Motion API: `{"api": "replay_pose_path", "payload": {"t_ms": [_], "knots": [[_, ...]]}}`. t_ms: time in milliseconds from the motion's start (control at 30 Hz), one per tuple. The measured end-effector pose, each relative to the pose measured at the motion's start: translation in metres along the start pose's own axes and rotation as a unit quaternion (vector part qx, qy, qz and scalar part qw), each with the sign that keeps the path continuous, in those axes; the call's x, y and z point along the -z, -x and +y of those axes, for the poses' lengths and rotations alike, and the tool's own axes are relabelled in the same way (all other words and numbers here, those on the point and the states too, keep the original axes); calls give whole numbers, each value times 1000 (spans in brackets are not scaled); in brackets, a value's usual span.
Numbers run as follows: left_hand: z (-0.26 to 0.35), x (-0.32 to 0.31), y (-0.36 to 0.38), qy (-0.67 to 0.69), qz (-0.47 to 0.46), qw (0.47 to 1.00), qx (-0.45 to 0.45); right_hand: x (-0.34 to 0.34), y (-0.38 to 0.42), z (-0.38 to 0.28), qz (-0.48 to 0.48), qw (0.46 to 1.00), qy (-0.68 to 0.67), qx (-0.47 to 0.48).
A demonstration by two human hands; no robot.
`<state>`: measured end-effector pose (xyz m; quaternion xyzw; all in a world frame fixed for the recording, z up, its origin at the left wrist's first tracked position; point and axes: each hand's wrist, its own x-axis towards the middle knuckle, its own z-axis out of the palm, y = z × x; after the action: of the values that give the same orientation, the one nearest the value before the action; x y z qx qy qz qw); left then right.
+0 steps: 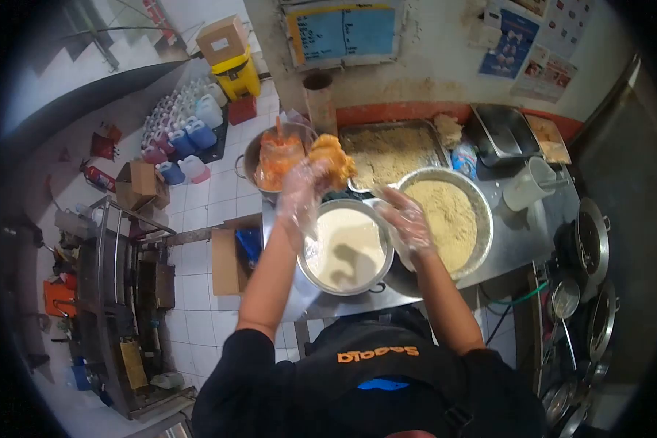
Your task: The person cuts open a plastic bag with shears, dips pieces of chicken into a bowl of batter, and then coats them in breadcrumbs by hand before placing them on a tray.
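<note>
My left hand [305, 191], in a clear plastic glove, is closed on a piece of orange-coated meat [331, 160], perhaps chicken. It holds the piece up above the far rim of a pot of white batter [345, 248]. My right hand [404, 220], gloved the same way, is beside the right rim of that pot, near a large metal bowl of pale yellow flour [445, 219]. Its fingers are extended and hold nothing visible. Left of the meat stands a metal pot [242, 169] with more orange pieces [279, 157] in a plastic bag.
A tray of crumbly breading [390, 146] lies behind the bowls. Further right are a deep steel pan [505, 135], a bottle [463, 160] and a plastic jug [527, 184]. Large pans [590, 241] and a strainer [564, 299] occupy the right side. A cardboard box [228, 263] stands left.
</note>
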<state>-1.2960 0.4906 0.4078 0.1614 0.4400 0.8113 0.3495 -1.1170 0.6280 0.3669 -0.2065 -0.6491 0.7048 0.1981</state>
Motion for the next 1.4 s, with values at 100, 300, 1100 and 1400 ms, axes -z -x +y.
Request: {"api": "replay_pose_path", "payload": {"t_ms": [100, 300, 1100, 1400], "knots": [[-60, -2, 34, 73, -20, 996, 41, -37, -5, 7, -68, 980, -184, 45], [-86, 11, 86, 82, 99, 992, 15, -37, 14, 35, -77, 995, -57, -33], [-119, 32, 127, 284, 93, 953, 45, -43, 54, 24, -54, 993, -50, -92], [-99, -1, 128, 73, 172, 975, 117, -45, 53, 29, -2, 997, -40, -67]]}}
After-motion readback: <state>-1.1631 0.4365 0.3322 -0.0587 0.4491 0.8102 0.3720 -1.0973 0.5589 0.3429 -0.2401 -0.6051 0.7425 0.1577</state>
